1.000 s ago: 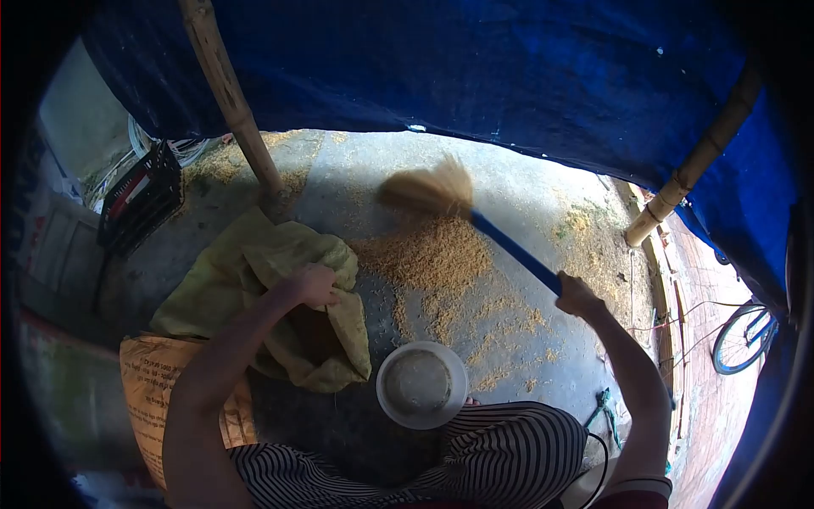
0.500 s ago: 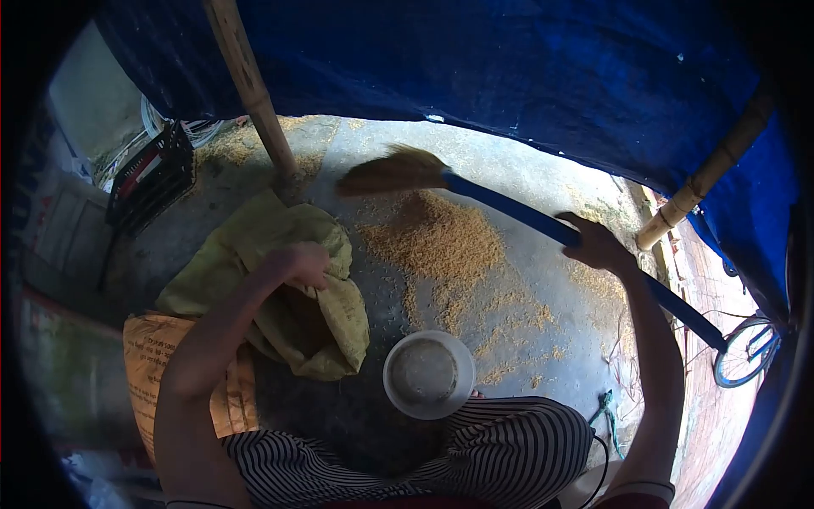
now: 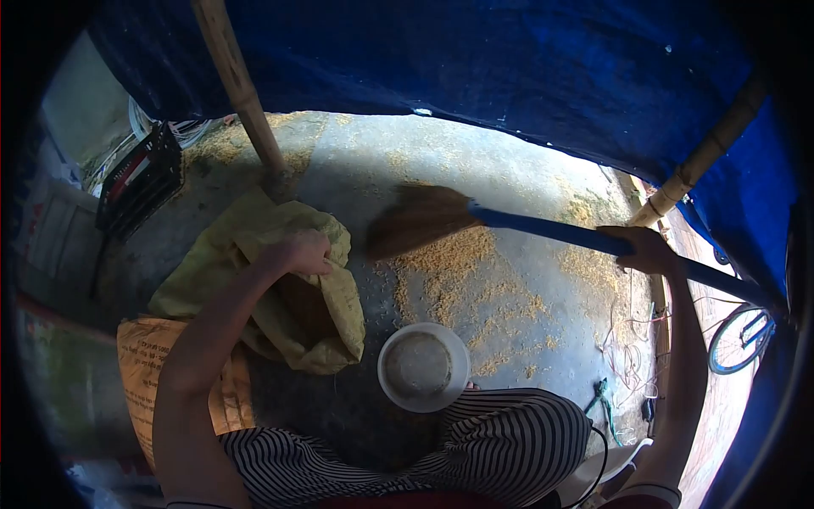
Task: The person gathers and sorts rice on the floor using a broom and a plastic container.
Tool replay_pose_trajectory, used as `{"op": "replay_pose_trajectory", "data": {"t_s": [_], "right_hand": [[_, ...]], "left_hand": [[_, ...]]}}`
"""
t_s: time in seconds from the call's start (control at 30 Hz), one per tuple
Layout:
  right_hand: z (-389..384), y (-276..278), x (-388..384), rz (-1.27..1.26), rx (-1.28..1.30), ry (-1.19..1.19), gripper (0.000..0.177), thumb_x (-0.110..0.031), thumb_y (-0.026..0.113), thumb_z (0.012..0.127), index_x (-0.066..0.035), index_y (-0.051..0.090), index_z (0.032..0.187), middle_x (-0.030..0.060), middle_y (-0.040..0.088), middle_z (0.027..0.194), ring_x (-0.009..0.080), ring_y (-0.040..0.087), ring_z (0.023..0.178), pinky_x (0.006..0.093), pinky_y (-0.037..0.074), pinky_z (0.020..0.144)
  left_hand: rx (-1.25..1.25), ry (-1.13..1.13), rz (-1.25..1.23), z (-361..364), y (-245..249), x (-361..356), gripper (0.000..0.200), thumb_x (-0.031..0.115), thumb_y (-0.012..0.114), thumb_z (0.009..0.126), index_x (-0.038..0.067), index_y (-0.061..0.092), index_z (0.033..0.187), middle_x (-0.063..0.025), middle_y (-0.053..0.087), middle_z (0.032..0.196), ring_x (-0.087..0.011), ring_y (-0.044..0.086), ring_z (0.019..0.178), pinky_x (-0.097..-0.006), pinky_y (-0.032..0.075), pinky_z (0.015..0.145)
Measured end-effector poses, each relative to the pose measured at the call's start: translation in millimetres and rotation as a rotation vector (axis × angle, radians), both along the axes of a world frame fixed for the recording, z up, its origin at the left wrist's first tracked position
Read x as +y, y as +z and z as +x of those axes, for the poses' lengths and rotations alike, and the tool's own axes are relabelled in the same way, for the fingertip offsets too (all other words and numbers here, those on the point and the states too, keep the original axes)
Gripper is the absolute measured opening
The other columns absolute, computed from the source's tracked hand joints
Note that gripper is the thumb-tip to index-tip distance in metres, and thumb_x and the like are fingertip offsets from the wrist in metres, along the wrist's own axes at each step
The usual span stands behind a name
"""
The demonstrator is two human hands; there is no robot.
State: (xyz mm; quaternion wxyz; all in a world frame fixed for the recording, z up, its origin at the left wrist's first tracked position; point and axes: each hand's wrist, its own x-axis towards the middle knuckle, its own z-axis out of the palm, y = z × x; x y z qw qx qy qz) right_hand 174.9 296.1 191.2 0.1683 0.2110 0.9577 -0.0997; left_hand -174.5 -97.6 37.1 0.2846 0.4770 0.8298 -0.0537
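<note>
My left hand (image 3: 303,252) is closed on the rim of a yellow-green woven sack (image 3: 203,265), whose mouth gapes toward the right. Wrapped round the blue handle of a broom (image 3: 551,231) is my right hand (image 3: 646,249). The broom's brown bristle head (image 3: 424,222), blurred by motion, is over the far left part of a heap of golden grain or husks (image 3: 458,263). Some of the heap is hidden behind the bristles. A white plastic bowl (image 3: 423,332) stands on the floor between the heap and my knees, with its inside bottom showing.
An orange printed sack (image 3: 140,373) lies beside my left arm. At the left stands a black crate (image 3: 140,182). Bamboo poles (image 3: 242,89) and a blue tarp (image 3: 475,68) border the concrete floor. A bicycle wheel (image 3: 739,341) and thin wires (image 3: 632,366) are at the right.
The broom has swung right and down toward me, its head now across the heap's top. My right hand has moved right with the handle. My left hand stays at the sack's rim.
</note>
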Motion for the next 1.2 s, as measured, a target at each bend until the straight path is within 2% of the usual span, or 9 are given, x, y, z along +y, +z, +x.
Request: {"op": "replay_pose_trajectory", "data": {"t_s": [0.17, 0.23, 0.43, 0.5, 0.57, 0.7, 0.9, 1.07, 1.2], "right_hand": [[52.4, -5.6, 44.7, 0.052, 0.222, 0.131, 0.06, -0.01, 0.063, 0.07, -0.018, 0.048, 0.127, 0.0075, 0.065, 0.091, 0.0161, 0.061, 0.07, 0.029, 0.05, 0.064], [27.2, -17.2, 23.3, -0.145, 0.142, -0.358, 0.057, -0.012, 0.063, 0.073, -0.017, 0.047, 0.128, 0.0072, 0.064, 0.087, 0.0122, 0.057, 0.063, 0.0252, 0.047, 0.058], [-74.4, -160.7, 32.5, -0.318, 0.328, -0.411, 0.061, -0.018, 0.063, 0.076, -0.018, 0.039, 0.132, 0.0071, 0.057, 0.068, 0.011, 0.049, 0.045, 0.0241, 0.045, 0.044], [-101.1, -181.0, 2.1, -0.323, 0.199, -0.369, 0.065, -0.018, 0.062, 0.075, -0.017, 0.035, 0.134, 0.0131, 0.06, 0.073, 0.0171, 0.057, 0.052, 0.0304, 0.051, 0.052], [-102.6, -225.4, -3.2, 0.001, 0.268, -0.106, 0.067, -0.014, 0.06, 0.073, -0.015, 0.033, 0.134, 0.0187, 0.062, 0.078, 0.0251, 0.062, 0.063, 0.0381, 0.052, 0.061], [-49.7, -154.0, -28.9, -0.112, 0.099, -0.103, 0.064, -0.009, 0.053, 0.073, -0.014, 0.034, 0.134, 0.0212, 0.062, 0.09, 0.0324, 0.063, 0.078, 0.0405, 0.051, 0.072], [54.5, -42.3, -18.0, -0.448, -0.039, -0.324, 0.06, -0.008, 0.058, 0.077, -0.016, 0.038, 0.133, 0.0042, 0.058, 0.063, 0.0085, 0.05, 0.046, 0.0244, 0.043, 0.043], [79.7, -70.9, 6.7, -0.443, 0.124, -0.462, 0.06, -0.01, 0.058, 0.078, -0.015, 0.037, 0.134, 0.0024, 0.054, 0.061, 0.0084, 0.049, 0.044, 0.0245, 0.042, 0.041], [46.5, -172.5, 15.1, -0.396, 0.248, -0.563, 0.072, -0.008, 0.059, 0.073, -0.018, 0.029, 0.138, 0.0076, 0.058, 0.071, 0.0106, 0.05, 0.044, 0.0261, 0.042, 0.041]], "left_hand": [[0.005, -0.059, 0.342, 5.9, -6.6, 25.0, 0.023, 0.021, 0.064, 0.069, 0.003, 0.065, 0.084, -0.0149, 0.064, 0.079, -0.0284, 0.062, 0.079, -0.0382, 0.048, 0.071], [0.021, -0.084, 0.382, 13.5, -4.7, 36.3, 0.021, 0.021, 0.063, 0.07, 0.003, 0.064, 0.082, -0.0141, 0.064, 0.078, -0.0285, 0.062, 0.077, -0.0382, 0.048, 0.069], [-0.107, -0.092, 0.525, 31.4, -5.1, 43.5, 0.023, 0.016, 0.062, 0.076, 0.001, 0.059, 0.093, -0.015, 0.062, 0.074, -0.0277, 0.061, 0.074, -0.0366, 0.047, 0.068], [-0.129, -0.075, 0.499, 31.9, -2.6, 38.3, 0.025, 0.014, 0.062, 0.077, 0.0, 0.057, 0.097, -0.0161, 0.062, 0.077, -0.0283, 0.061, 0.074, -0.0365, 0.047, 0.068], [-0.106, -0.089, 0.573, 26.0, -9.8, 30.4, 0.026, 0.014, 0.062, 0.077, -0.001, 0.057, 0.097, -0.0171, 0.062, 0.081, -0.029, 0.062, 0.076, -0.0365, 0.047, 0.069], [-0.144, -0.093, 0.544, 13.0, -12.5, 23.3, 0.026, 0.014, 0.062, 0.077, -0.001, 0.057, 0.097, -0.017, 0.063, 0.082, -0.029, 0.062, 0.078, -0.0367, 0.047, 0.069], [-0.148, -0.055, 0.497, 8.2, -17.9, 28.7, 0.026, 0.014, 0.062, 0.076, -0.001, 0.057, 0.097, -0.0164, 0.063, 0.082, -0.0285, 0.062, 0.077, -0.0367, 0.047, 0.068], [-0.142, -0.005, 0.536, 11.4, -11.8, 44.4, 0.025, 0.008, 0.061, 0.075, -0.001, 0.057, 0.097, -0.0156, 0.062, 0.076, -0.0281, 0.061, 0.072, -0.0346, 0.047, 0.064], [0.035, -0.032, 0.711, 20.8, -3.4, 58.4, 0.025, 0.002, 0.057, 0.072, -0.001, 0.057, 0.097, -0.0153, 0.061, 0.074, -0.0294, 0.061, 0.07, -0.034, 0.047, 0.062]]}}
